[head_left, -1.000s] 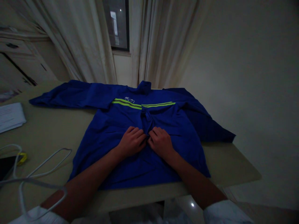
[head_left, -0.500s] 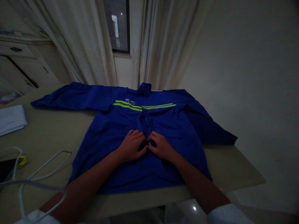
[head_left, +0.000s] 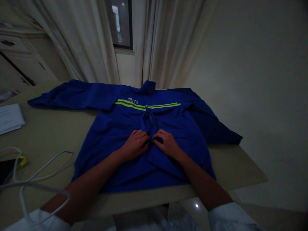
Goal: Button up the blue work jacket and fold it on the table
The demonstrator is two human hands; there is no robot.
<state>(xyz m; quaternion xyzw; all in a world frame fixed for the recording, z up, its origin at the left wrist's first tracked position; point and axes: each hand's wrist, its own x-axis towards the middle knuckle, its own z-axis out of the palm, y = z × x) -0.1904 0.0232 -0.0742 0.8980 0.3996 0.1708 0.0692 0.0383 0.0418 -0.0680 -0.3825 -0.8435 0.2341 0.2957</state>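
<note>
A blue work jacket (head_left: 168,122) lies spread on the table, its collar at the far side and its sleeves out to left and right. Yellow-green stripes and a small white logo cross its chest. Along the front opening, my left hand (head_left: 136,144) pinches one edge of the placket. Just beside it, my right hand (head_left: 167,142) grips the other edge, with the fingertips of both hands nearly touching. Between them a fold of cloth is lifted. Above the hands the placket gapes a little. Any button under the fingers is hidden.
On the left of the table (head_left: 57,128) lie folded papers (head_left: 11,118), a looped white cable (head_left: 40,176) and a dark device (head_left: 6,170) with something yellow beside it. Curtains (head_left: 168,41) and a window stand behind; a wall (head_left: 260,96) closes the right side.
Both hands stay at the front opening, and the cloth between them is now pulled up into a fold. The whole view has shifted slightly, with the jacket a bit higher in it.
</note>
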